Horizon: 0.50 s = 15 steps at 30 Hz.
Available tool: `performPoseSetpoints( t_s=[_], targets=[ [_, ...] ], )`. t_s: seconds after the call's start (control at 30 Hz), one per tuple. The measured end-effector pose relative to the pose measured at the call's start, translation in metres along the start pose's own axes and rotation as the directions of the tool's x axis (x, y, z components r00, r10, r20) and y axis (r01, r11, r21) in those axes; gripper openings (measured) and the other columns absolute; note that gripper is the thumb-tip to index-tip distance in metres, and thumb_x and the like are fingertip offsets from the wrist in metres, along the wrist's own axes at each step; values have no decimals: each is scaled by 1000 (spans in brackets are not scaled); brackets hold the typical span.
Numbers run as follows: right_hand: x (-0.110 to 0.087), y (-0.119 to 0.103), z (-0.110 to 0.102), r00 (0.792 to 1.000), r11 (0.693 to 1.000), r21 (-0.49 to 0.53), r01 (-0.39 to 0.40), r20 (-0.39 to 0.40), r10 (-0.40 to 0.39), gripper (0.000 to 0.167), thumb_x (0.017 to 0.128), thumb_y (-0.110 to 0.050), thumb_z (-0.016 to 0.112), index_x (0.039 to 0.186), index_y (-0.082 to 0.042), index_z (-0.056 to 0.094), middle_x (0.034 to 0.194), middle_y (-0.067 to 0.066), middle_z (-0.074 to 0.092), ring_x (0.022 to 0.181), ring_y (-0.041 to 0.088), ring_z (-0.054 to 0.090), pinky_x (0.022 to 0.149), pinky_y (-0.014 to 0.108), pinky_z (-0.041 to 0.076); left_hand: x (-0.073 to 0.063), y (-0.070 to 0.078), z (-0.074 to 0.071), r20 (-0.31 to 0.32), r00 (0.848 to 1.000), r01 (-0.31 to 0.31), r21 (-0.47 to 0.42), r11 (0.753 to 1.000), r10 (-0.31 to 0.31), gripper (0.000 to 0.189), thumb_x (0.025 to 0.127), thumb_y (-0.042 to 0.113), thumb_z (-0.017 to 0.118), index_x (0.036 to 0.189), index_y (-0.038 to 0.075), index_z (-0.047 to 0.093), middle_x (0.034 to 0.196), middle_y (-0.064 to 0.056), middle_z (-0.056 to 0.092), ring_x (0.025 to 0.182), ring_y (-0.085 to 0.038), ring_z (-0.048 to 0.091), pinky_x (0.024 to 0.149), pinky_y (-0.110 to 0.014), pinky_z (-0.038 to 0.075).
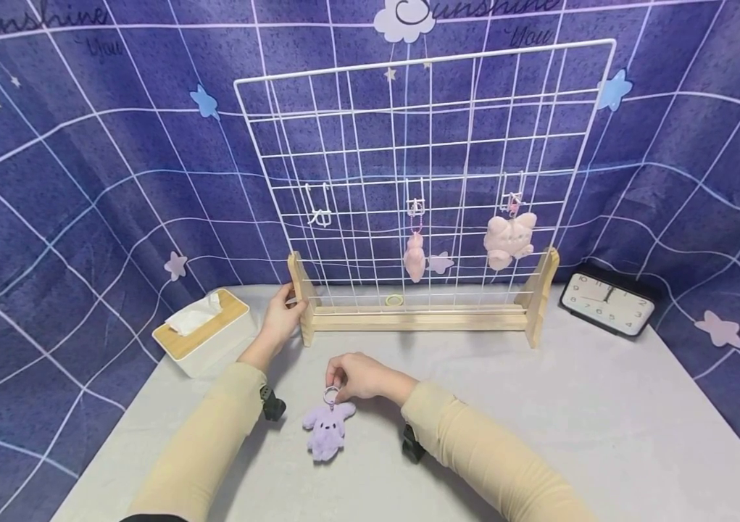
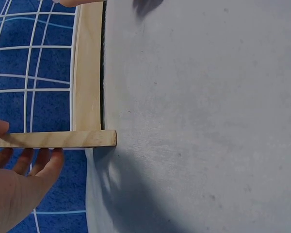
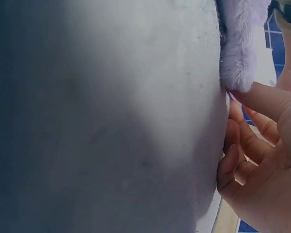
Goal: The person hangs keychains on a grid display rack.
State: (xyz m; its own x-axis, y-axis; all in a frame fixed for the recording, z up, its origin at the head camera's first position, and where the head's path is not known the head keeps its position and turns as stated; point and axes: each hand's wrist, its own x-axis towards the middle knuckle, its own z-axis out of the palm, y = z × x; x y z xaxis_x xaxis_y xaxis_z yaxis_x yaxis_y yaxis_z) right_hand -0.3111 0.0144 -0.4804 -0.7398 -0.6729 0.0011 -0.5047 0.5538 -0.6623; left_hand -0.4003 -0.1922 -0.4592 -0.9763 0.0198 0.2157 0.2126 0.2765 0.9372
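My left hand [image 1: 283, 316] grips the left wooden leg [image 1: 298, 290] of a white wire grid rack [image 1: 448, 145]. In the left wrist view, the thumb is on one side of that leg [image 2: 87, 139] and the fingers on the other. My right hand [image 1: 364, 375] pinches the ring [image 1: 331, 394] of a purple plush keychain [image 1: 326, 435], which lies on the table below it. The right wrist view shows the plush [image 3: 240, 48] beside the thumb; the ring is hidden there. A pink plush keychain [image 1: 414, 259] and a pale pink plush keychain [image 1: 509, 241] hang from hooks on the grid.
Another white hook [image 1: 320, 216] is on the grid's left part. A tissue box [image 1: 213, 344] stands at the left, and a black-framed clock [image 1: 607, 301] at the far right. Behind the rack hangs a blue patterned cloth [image 1: 115, 239]. A small yellowish ring [image 1: 394, 299] shows by the rack's base.
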Motion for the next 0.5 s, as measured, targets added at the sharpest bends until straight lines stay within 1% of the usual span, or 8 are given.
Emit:
performPoseSetpoints(
  t_s=[0.07, 0.2, 0.33, 0.5],
  targets=[
    [-1, -1, -1, 1000, 1000, 18, 5, 0, -5, 27, 74, 0, 89, 89, -11, 69, 75, -6, 64, 69, 1, 54, 74, 18, 46, 1, 2, 1, 1, 1000, 24, 6, 1000, -24, 55, 100, 0, 53, 152, -8, 36, 140, -34, 48, 125, -49, 53, 105, -55, 49],
    [-1, 0, -3, 1000, 999, 54, 4, 3, -5, 24, 75, 3, 86, 88, -9, 70, 74, -4, 66, 67, 2, 55, 75, 19, 47, 0, 5, 0, 6, 999, 47, 7, 999, -47, 55, 101, 0, 52, 153, -8, 34, 142, -34, 47, 127, -48, 52, 106, -55, 49],
    [-1, 2, -3, 1000, 996, 84, 4, 11, -5, 17, 77, 4, 84, 84, -8, 73, 73, -6, 66, 67, 3, 58, 73, 18, 50, 1, 4, 0, 7, 999, 50, -1, 999, -50, 55, 102, 0, 53, 153, -7, 35, 143, -33, 47, 128, -48, 51, 106, -55, 48],
    [-4, 3, -8, 998, 994, 102, 46, 41, -51, 11, 81, 2, 82, 82, -6, 74, 73, -4, 69, 66, 1, 59, 69, 17, 51, 2, 0, 0, -3, 999, 44, 15, 999, -44, 54, 101, 2, 54, 152, -6, 37, 141, -32, 49, 128, -46, 52, 106, -53, 49]
  ],
)
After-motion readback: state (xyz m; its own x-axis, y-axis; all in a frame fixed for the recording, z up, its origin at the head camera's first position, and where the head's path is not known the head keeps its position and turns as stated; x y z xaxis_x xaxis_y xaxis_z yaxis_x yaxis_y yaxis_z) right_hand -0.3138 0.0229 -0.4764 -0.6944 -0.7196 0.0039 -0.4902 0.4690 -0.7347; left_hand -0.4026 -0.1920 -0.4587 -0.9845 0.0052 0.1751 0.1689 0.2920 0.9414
